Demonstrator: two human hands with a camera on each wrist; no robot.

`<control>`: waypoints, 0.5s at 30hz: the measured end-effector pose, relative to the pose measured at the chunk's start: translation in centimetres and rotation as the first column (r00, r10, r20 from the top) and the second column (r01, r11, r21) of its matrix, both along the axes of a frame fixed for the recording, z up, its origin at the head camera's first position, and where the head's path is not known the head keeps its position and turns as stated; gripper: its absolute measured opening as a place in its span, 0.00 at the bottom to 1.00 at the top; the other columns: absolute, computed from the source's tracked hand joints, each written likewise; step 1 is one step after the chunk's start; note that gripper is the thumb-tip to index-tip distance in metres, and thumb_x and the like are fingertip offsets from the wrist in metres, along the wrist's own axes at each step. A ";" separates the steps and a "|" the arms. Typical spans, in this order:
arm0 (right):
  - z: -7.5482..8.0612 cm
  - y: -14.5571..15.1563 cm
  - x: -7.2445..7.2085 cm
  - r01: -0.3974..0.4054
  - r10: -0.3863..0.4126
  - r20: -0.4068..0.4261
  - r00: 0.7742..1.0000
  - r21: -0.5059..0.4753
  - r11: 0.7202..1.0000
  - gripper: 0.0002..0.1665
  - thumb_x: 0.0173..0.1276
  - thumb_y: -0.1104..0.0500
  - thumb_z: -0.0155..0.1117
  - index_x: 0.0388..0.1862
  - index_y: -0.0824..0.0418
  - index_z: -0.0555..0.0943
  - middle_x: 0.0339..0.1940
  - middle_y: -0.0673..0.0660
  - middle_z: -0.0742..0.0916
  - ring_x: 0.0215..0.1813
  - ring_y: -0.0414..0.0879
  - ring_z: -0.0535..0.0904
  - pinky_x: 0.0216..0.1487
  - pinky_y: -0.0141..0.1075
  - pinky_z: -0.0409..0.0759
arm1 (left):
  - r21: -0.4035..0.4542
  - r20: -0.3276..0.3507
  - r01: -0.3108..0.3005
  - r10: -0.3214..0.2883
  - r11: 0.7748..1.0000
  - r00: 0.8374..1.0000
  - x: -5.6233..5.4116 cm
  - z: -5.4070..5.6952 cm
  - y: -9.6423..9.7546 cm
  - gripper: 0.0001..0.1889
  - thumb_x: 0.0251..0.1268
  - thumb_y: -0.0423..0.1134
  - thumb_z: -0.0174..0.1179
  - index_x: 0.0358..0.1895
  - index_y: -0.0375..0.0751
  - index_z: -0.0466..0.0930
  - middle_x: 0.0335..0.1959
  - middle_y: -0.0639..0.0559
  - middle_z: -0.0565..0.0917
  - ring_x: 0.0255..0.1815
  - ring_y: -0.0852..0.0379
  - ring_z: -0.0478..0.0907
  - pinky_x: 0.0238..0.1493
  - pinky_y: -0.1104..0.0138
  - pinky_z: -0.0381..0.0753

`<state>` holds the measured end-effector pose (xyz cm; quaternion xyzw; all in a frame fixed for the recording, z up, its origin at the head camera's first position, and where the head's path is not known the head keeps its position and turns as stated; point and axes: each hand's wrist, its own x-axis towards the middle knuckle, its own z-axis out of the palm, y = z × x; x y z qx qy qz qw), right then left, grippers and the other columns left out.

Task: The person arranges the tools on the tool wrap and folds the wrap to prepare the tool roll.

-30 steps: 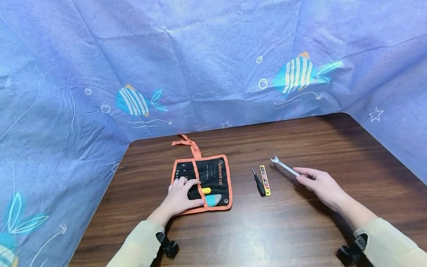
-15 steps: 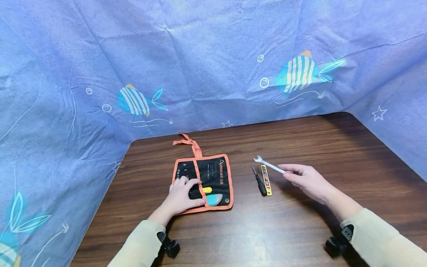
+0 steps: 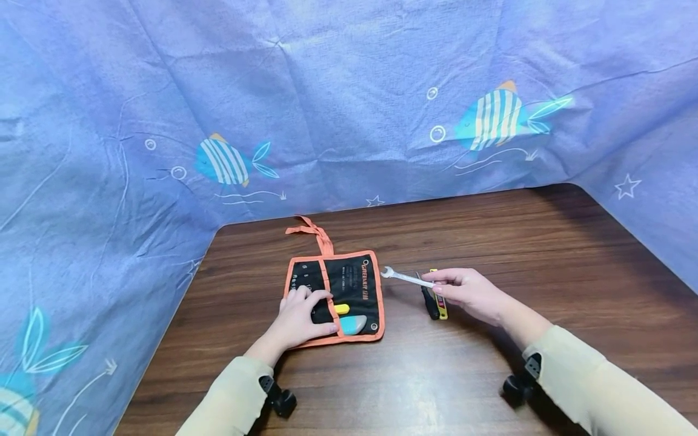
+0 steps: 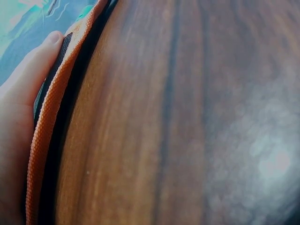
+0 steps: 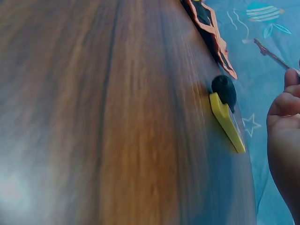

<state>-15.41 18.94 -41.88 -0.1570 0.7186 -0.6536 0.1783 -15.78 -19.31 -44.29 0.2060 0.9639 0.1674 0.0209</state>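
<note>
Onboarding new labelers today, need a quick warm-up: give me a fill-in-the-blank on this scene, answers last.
1. The left hand rests on a black tool pouch edged in ____.
2. The ____ hand pinches a silver wrench with an open-end head.
3. The handle of the screwdriver on the table is ____.
4. The blue fabric backdrop is printed with striped ____.

Missing words: orange; right; black; fish.

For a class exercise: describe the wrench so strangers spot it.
Find the brown table, then the orange-edged pouch. Just right of it, the right hand holds up the silver wrench; the neighbouring black-handled tool and yellow piece lie down.
</note>
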 end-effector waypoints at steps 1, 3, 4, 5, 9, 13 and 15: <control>0.0 -0.3 -0.2 -0.013 0.013 0.006 1.000 0.003 1.000 0.25 0.67 0.62 0.59 0.59 0.75 0.71 0.35 0.58 0.80 0.33 0.42 0.75 0.34 0.33 0.75 | -0.004 0.000 -0.003 0.003 1.000 1.000 0.0 0.0 0.0 0.37 0.44 0.75 0.57 0.59 0.63 0.72 0.36 0.58 0.65 0.37 0.55 0.58 0.38 0.59 0.57; 0.0 -0.8 -0.5 -0.044 0.044 0.013 0.999 0.008 0.999 0.24 0.67 0.61 0.59 0.58 0.74 0.73 0.26 0.54 0.76 0.26 0.41 0.70 0.28 0.33 0.70 | -0.003 0.003 -0.008 0.008 1.000 1.000 0.0 0.1 0.0 0.37 0.44 0.74 0.58 0.59 0.63 0.72 0.36 0.58 0.64 0.38 0.55 0.58 0.38 0.59 0.57; 0.0 -1.1 -0.7 -0.061 0.061 0.018 0.998 0.008 0.998 0.23 0.68 0.61 0.59 0.58 0.73 0.73 0.22 0.52 0.74 0.23 0.42 0.66 0.25 0.33 0.67 | -0.004 0.007 -0.010 0.010 1.000 1.000 0.0 0.1 0.0 0.37 0.44 0.74 0.58 0.59 0.64 0.72 0.36 0.58 0.64 0.38 0.55 0.58 0.38 0.59 0.56; 0.0 -1.3 -0.9 -0.078 0.077 0.025 0.997 0.009 0.997 0.23 0.68 0.61 0.59 0.57 0.73 0.74 0.20 0.51 0.71 0.21 0.42 0.64 0.23 0.33 0.64 | -0.002 0.011 -0.011 0.011 1.000 1.000 -0.1 0.2 0.1 0.37 0.44 0.74 0.58 0.59 0.64 0.72 0.36 0.58 0.64 0.38 0.55 0.58 0.38 0.59 0.57; 0.0 -2.4 -1.5 -0.140 0.140 0.088 0.986 -0.012 0.990 0.22 0.68 0.60 0.59 0.56 0.73 0.75 0.19 0.51 0.70 0.19 0.42 0.61 0.21 0.33 0.61 | 0.007 0.027 -0.006 0.006 1.000 1.000 0.0 0.2 0.2 0.37 0.44 0.74 0.57 0.59 0.63 0.72 0.36 0.57 0.65 0.39 0.55 0.59 0.39 0.59 0.57; 0.2 -3.7 -2.1 -0.178 0.180 0.129 0.975 -0.027 0.984 0.22 0.67 0.58 0.60 0.55 0.72 0.76 0.21 0.51 0.72 0.21 0.43 0.62 0.24 0.32 0.62 | 0.002 0.023 -0.009 0.009 1.000 1.000 0.0 0.3 0.2 0.36 0.44 0.74 0.58 0.58 0.63 0.72 0.38 0.57 0.66 0.41 0.55 0.60 0.41 0.58 0.59; 0.1 -4.3 -2.6 -0.200 0.203 0.126 0.971 -0.033 0.979 0.22 0.67 0.59 0.60 0.55 0.73 0.76 0.21 0.51 0.71 0.21 0.43 0.62 0.25 0.33 0.62 | 0.000 0.018 -0.010 0.010 1.000 1.000 0.0 0.3 0.1 0.35 0.45 0.73 0.58 0.58 0.63 0.73 0.40 0.56 0.67 0.42 0.55 0.61 0.42 0.58 0.59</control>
